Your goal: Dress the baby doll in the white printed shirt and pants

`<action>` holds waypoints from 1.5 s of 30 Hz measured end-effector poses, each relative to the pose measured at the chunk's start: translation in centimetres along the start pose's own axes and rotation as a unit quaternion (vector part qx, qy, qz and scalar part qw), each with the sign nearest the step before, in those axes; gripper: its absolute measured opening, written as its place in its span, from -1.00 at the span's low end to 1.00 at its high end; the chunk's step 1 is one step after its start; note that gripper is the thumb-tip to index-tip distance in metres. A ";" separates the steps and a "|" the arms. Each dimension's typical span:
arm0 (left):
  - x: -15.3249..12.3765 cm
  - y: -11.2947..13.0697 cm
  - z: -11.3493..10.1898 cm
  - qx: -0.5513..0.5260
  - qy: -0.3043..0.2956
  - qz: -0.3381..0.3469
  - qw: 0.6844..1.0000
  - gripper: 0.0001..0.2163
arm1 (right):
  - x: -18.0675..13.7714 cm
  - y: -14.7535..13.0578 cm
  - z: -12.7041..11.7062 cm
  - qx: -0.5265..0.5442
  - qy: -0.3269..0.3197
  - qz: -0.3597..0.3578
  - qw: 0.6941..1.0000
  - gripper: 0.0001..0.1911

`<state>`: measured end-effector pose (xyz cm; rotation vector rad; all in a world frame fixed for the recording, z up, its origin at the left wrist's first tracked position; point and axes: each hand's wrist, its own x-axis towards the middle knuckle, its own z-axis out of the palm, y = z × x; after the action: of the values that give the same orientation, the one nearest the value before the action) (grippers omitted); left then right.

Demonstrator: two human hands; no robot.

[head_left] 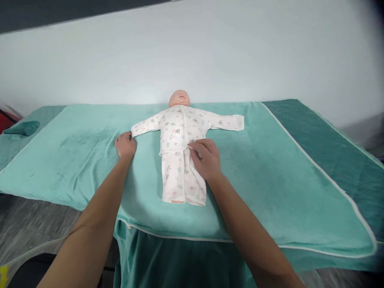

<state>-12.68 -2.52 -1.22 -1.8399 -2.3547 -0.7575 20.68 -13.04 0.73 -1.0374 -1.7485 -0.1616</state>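
Observation:
A baby doll (179, 97) lies face up on a light green blanket, its head towards the wall. It wears a white patterned shirt (175, 128), open-fronted with a seam down the middle, and matching trousers (174, 178). Both sleeves are spread out sideways. My left hand (125, 145) is closed at the cuff of the left-hand sleeve (146, 125); its fingertips are partly hidden. With thumb and fingers together, my right hand (207, 158) pinches the shirt's lower front edge, just over the trousers' waist. The right-hand sleeve (229, 122) lies flat, untouched.
The light green blanket (270, 192) with white piping covers the bed, over a darker green cover (327, 148). A white wall (192, 52) rises behind. At the far left lies a folded green cloth (22, 128). Grey floor (39, 220) shows at lower left.

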 end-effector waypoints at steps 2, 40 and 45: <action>0.0 0.0 0.0 0.000 -0.001 0.000 1.000 -0.64 | 0.0 -0.1 0.0 0.001 -0.008 -0.006 1.000 -0.84; 0.2 0.0 0.4 -0.007 0.015 -0.002 1.000 -0.65 | 11.1 3.6 6.5 -0.021 -0.224 0.171 0.959 -0.38; 0.1 0.0 0.3 -0.009 0.012 -0.009 1.000 -0.59 | 13.1 2.3 8.1 -0.125 -0.298 0.155 0.934 -0.40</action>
<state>-12.61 -2.26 -1.48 -1.8081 -2.3598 -0.8023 15.55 0.24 7.12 -1.6604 -2.0996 0.1540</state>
